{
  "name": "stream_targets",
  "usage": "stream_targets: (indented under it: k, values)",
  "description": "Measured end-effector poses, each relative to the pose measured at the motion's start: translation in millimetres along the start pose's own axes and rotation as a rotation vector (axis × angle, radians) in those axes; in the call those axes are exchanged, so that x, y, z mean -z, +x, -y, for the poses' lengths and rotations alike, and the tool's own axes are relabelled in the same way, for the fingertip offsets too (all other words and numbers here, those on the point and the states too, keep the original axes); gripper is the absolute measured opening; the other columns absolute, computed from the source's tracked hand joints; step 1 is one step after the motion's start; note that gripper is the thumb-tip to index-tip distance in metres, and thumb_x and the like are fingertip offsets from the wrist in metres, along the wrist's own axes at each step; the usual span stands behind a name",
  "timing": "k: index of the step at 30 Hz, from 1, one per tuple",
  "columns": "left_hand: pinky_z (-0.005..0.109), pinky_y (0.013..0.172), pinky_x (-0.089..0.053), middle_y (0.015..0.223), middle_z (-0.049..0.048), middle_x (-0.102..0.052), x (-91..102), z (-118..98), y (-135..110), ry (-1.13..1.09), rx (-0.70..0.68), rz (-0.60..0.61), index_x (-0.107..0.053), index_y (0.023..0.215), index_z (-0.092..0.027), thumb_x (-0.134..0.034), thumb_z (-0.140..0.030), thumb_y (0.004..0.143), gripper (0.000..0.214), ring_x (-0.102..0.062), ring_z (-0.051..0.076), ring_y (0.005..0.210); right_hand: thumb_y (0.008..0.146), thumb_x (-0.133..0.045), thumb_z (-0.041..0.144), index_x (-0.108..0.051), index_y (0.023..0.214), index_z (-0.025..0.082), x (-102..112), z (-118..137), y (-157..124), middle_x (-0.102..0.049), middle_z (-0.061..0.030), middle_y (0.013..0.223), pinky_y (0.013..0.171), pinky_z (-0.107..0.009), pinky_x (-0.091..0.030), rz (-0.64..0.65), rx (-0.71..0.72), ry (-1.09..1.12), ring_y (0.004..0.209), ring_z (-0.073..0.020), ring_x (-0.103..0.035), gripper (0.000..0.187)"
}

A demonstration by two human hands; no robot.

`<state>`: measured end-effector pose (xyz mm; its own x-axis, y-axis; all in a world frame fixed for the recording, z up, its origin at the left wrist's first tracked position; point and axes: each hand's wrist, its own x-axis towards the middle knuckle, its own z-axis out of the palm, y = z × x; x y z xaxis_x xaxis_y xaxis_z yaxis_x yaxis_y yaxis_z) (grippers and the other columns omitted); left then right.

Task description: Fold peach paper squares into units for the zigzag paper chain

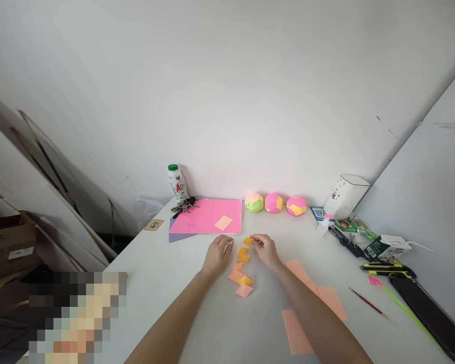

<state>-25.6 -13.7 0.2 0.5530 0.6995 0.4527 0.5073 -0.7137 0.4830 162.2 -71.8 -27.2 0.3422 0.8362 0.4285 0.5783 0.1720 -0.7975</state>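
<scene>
My right hand (pixel 264 247) pinches a small orange folded paper piece (pixel 247 241) by its right edge, at the far end of a line of such pieces. Below it in the line lie more orange folded papers (pixel 243 251) and some peach folded papers (pixel 244 290), running toward me. To the left of the line, my left hand (pixel 218 253) rests on the table with loosely bent fingers and nothing visible in them. Flat peach paper sheets (pixel 331 301) lie on the right, partly covered by my right forearm.
Behind my hands, a pink sheet (pixel 208 215) covers a spiral pad, with a peach paper piece (pixel 223 222) on it. Keys (pixel 185 205) and a white bottle (pixel 178 184) stand left. Three paper balls (pixel 273 202) line the wall. Cutters (pixel 389 269) and a brush (pixel 367 302) lie right.
</scene>
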Motion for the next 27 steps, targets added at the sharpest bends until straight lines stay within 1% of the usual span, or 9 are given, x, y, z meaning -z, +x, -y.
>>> stream_targets:
  k: [3,5,7,9,11,12,16,21,27]
  values:
    - [0.038,0.086,-0.044,0.113,0.0097,-0.060,14.4,-1,-7,0.023,0.024,0.069,-0.053,0.114,-0.019,-0.040,-0.037,0.088,0.034,-0.054,0.025,0.106,0.080,-0.050,0.017,-0.069,0.089,0.019,-1,-6,-1,-0.063,-0.0074,0.087,0.069,-0.033,-0.054,0.014,-0.026,-0.046,0.070,-0.0170,-0.062,0.021]
    - [0.040,0.090,-0.042,0.127,0.0116,-0.052,19.5,-1,-21,0.061,0.031,0.195,-0.041,0.130,-0.021,-0.043,-0.046,0.086,0.051,-0.049,0.028,0.116,0.079,-0.052,0.015,-0.070,0.089,0.020,-2,-7,-1,-0.063,-0.0072,0.086,0.069,-0.034,-0.053,0.031,-0.020,-0.078,0.072,-0.0180,-0.061,0.021]
    - [0.042,0.095,-0.039,0.138,0.0141,-0.041,17.5,-1,-41,0.075,-0.016,0.288,-0.025,0.140,-0.021,-0.044,-0.054,0.083,0.068,-0.040,0.030,0.125,0.077,-0.053,0.012,-0.070,0.087,0.020,-3,-6,0,-0.064,-0.0068,0.083,0.071,-0.036,-0.052,0.049,-0.001,-0.111,0.077,-0.0202,-0.060,0.021]
    - [0.048,0.097,-0.036,0.144,0.0191,-0.030,8.8,-2,-62,0.109,-0.058,0.289,-0.009,0.144,-0.018,-0.049,-0.062,0.076,0.091,-0.031,0.036,0.130,0.077,-0.054,0.010,-0.070,0.085,0.022,-4,-4,2,-0.066,-0.0059,0.081,0.074,-0.037,-0.050,0.068,0.030,-0.142,0.082,-0.0225,-0.058,0.021]
    - [0.055,0.100,-0.029,0.144,0.0246,-0.025,-2.8,-2,-77,0.126,-0.137,0.221,0.001,0.144,-0.012,-0.052,-0.067,0.070,0.106,-0.026,0.040,0.131,0.077,-0.055,0.008,-0.070,0.084,0.023,-5,-2,4,-0.068,-0.0049,0.080,0.076,-0.038,-0.048,0.087,0.065,-0.170,0.085,-0.0237,-0.056,0.023]
    - [0.057,0.101,-0.027,0.144,0.0257,-0.026,-8.0,-3,-81,0.124,-0.190,0.202,0.002,0.144,-0.011,-0.054,-0.068,0.067,0.111,-0.026,0.042,0.131,0.076,-0.055,0.008,-0.070,0.085,0.023,-5,-1,4,-0.069,-0.0047,0.080,0.076,-0.038,-0.047,0.096,0.081,-0.183,0.084,-0.0239,-0.055,0.023]
    - [0.056,0.100,-0.031,0.140,0.0252,-0.033,-17.6,-2,-83,0.115,-0.175,0.113,0.001,0.143,-0.009,-0.058,-0.062,0.067,0.109,-0.033,0.040,0.127,0.075,-0.056,0.006,-0.069,0.088,0.023,-5,-1,4,-0.068,-0.0054,0.083,0.077,-0.037,-0.045,0.120,0.131,-0.227,0.084,-0.0237,-0.053,0.025]
    - [0.056,0.101,-0.031,0.139,0.0233,-0.035,-15.9,4,-80,0.101,-0.170,0.137,-0.002,0.143,-0.011,-0.060,-0.059,0.067,0.107,-0.034,0.040,0.127,0.077,-0.054,0.007,-0.067,0.091,0.022,-3,-2,3,-0.067,-0.0052,0.085,0.077,-0.036,-0.046,0.139,0.160,-0.237,0.085,-0.0224,-0.053,0.024]
    - [0.056,0.103,-0.028,0.139,0.0238,-0.035,-17.8,4,-83,0.099,-0.159,0.159,0.001,0.143,-0.010,-0.057,-0.060,0.070,0.106,-0.033,0.040,0.128,0.082,-0.056,0.021,-0.065,0.096,0.021,-1,-2,3,-0.067,-0.0062,0.092,0.082,-0.038,-0.045,0.166,0.166,-0.216,0.090,-0.0229,-0.054,0.017]
